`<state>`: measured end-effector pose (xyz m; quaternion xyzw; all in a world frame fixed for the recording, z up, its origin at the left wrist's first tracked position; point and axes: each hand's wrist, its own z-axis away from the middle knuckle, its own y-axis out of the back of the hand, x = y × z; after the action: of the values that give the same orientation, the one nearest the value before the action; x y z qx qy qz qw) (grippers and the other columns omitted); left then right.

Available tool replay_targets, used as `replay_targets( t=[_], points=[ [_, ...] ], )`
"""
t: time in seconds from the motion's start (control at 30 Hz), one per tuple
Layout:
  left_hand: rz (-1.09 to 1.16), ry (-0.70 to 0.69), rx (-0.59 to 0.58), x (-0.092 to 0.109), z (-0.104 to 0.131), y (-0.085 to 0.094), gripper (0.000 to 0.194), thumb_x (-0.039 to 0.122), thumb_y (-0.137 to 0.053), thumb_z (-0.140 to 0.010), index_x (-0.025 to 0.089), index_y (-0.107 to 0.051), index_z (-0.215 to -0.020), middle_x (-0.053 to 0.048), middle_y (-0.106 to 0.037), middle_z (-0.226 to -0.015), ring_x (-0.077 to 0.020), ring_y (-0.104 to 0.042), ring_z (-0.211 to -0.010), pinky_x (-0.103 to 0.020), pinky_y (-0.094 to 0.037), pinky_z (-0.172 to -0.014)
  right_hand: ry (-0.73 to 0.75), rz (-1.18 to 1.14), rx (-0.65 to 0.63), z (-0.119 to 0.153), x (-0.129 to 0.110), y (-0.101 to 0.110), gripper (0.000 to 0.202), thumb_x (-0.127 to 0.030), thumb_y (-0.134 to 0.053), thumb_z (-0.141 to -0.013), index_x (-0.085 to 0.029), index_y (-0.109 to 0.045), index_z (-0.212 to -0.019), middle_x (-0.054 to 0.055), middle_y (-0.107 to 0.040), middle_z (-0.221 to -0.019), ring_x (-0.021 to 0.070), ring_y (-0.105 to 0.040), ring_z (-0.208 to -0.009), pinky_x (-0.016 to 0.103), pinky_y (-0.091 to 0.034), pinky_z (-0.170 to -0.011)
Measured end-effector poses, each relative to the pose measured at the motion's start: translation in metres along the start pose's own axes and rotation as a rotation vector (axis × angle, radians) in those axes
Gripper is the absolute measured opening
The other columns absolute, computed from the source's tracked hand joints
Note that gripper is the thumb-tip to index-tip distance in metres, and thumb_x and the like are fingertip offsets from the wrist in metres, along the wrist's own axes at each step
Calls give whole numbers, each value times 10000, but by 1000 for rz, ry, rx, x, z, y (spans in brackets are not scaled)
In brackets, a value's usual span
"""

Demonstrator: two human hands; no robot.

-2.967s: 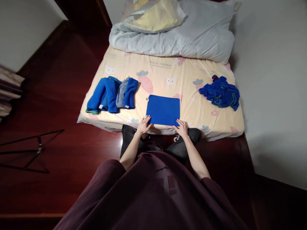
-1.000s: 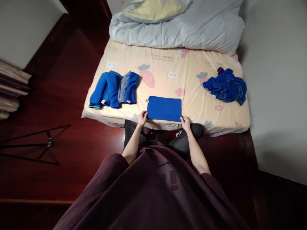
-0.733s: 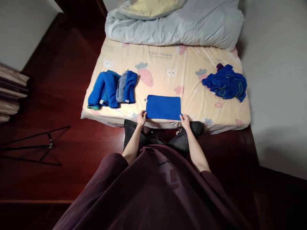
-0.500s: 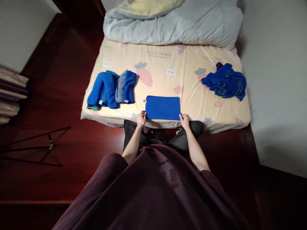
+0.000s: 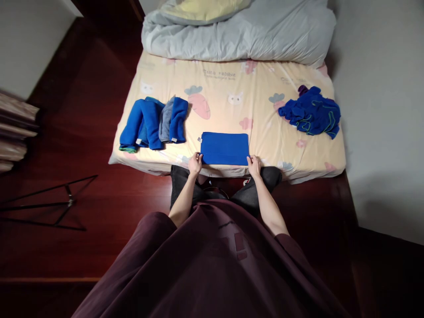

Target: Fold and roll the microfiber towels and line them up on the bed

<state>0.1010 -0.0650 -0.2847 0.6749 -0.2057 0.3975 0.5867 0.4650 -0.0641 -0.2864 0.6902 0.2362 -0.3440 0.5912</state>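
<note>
A blue cloth (image 5: 224, 149) lies flat as a rectangle at the bed's near edge, a small white tag at its left side. My left hand (image 5: 195, 163) pinches its near left corner. The near right corner is between the fingers of my right hand (image 5: 254, 166). To the left rest several rolled or folded cloths, blue ones (image 5: 151, 121) and a grey one (image 5: 165, 121). A crumpled heap of blue cloth (image 5: 313, 112) with green edging and a purple piece lies at the right.
The bed (image 5: 225, 97) has a patterned yellow sheet, with a grey quilt (image 5: 238, 39) bunched across its far side. Black tripod legs (image 5: 68, 202) stand on the dark red floor at left, near a curtain (image 5: 15, 132). A grey wall (image 5: 380, 110) borders the right.
</note>
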Motion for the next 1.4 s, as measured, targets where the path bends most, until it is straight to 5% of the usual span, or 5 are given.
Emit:
replay_targets(
  t=[0.33,0.5,0.73,1.0,1.4],
  points=[
    [30,3,-11,5,6,0,306,451,-608,-963,212,-696,-1132,-127,-753,-1026,-270,-729,-923,-403,-566,-922,-82,14,-5,-6,-1,-1,439,-636,-564,-930,-220,-693,-874,123,-761,-845,275,-707,-789,396,-564,-840],
    [-25,-169,29,11,15,8,383,332,-557,-992,206,-640,-1344,-165,-641,-1355,-291,-625,-1274,-442,-483,-1137,-8,8,38,13,-8,6,506,-595,-531,-974,-181,-689,-1219,158,-748,-1107,311,-707,-1039,465,-546,-1005],
    [-34,-465,-303,15,24,4,521,338,-648,-941,216,-596,-1445,-123,-520,-1585,-296,-379,-1547,-506,-240,-1315,322,155,-170,37,-26,9,474,-393,-541,-1018,-243,-606,-1464,94,-492,-1610,331,-404,-1511,561,-295,-1269],
    [-99,-376,-356,10,19,-5,855,73,-587,-744,201,-460,-1579,-108,-402,-1668,-295,-288,-1595,-547,-163,-1326,257,146,-186,30,-16,4,575,-232,-557,-949,-208,-549,-1524,75,-503,-1607,305,-429,-1493,556,-315,-1272],
    [29,-356,-212,-12,8,3,680,32,-468,-769,199,-637,-1406,-95,-630,-1476,-256,-529,-1443,-466,-384,-1264,255,-74,-36,27,-12,9,458,-158,-482,-917,-206,-702,-1316,74,-648,-1462,242,-556,-1370,466,-414,-1224]
  ],
)
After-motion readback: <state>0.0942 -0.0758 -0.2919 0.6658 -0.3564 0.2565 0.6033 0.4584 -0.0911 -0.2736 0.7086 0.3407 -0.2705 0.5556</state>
